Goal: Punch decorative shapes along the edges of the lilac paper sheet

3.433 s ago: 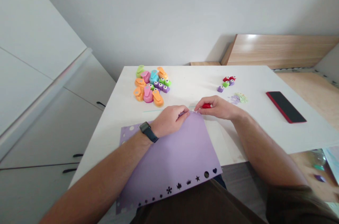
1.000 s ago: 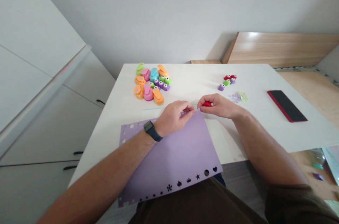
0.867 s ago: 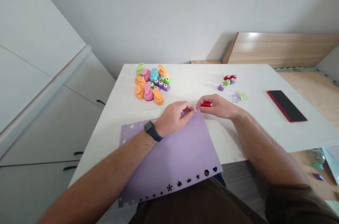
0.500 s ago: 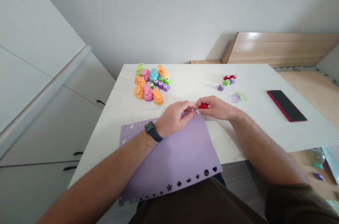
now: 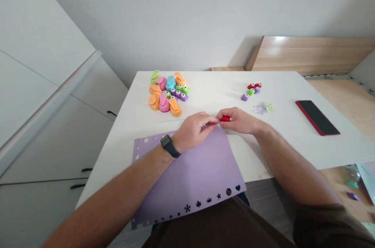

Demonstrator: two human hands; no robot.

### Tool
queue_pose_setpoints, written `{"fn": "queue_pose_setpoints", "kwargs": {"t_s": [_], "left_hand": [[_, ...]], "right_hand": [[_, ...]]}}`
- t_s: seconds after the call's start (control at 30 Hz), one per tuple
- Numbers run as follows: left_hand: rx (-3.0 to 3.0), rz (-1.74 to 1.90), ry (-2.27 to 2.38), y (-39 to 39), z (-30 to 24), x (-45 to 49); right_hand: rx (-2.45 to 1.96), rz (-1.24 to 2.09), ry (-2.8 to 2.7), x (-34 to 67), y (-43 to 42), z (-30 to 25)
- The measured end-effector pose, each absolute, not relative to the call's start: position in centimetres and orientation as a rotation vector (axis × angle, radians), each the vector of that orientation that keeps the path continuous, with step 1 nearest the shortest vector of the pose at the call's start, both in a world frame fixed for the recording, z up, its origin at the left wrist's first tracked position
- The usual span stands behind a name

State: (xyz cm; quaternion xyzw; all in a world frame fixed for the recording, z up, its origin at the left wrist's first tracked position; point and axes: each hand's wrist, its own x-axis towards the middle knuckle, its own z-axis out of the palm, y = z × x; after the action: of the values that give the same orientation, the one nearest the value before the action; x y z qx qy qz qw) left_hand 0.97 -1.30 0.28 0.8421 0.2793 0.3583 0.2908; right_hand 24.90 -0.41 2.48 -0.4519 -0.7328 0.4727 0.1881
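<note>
A sheet of purple paper (image 5: 202,173) lies over the table's front edge, with shapes such as a heart, a circle, a star and a crown cut along its sides. My left hand (image 5: 197,131), with a dark watch on its wrist, pinches the far right corner of the sheet. A small red paper punch (image 5: 225,118) is closed in the fingers of my right hand (image 5: 238,120), right at that corner. The two hands' fingertips meet there and hide where punch and paper touch.
Orange, pink, blue and green craft punches (image 5: 164,101) cluster at the back left. Several small punches (image 5: 251,91) stand at the back right, near purple and green paper cutouts (image 5: 265,107). A black tablet-like slab (image 5: 318,117) with a red edge lies far right.
Almost nothing differs. My fingers have shifted very slightly at the paper's corner, and the red punch stays in my right hand.
</note>
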Motion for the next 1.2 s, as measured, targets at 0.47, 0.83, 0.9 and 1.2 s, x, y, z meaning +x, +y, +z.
{"fn": "queue_pose_setpoints", "kwargs": {"t_s": [0.47,0.83,0.9,1.2], "left_hand": [[2.243,0.993,0.747,-1.23,0.08,1.04],[2.240,1.011,0.742,-1.21,-0.03,0.99],[2.243,1.009,0.743,-1.24,0.01,1.02],[2.230,1.023,0.733,-1.56,0.30,1.06]], "right_hand": [[-1.296,1.357,-2.030,24.76,-0.46,2.11],[-1.302,1.362,-2.031,24.72,-0.51,2.17],[-1.308,1.357,-2.028,24.68,-0.55,2.24],[-1.310,1.347,-2.048,24.53,-0.64,2.45]]}}
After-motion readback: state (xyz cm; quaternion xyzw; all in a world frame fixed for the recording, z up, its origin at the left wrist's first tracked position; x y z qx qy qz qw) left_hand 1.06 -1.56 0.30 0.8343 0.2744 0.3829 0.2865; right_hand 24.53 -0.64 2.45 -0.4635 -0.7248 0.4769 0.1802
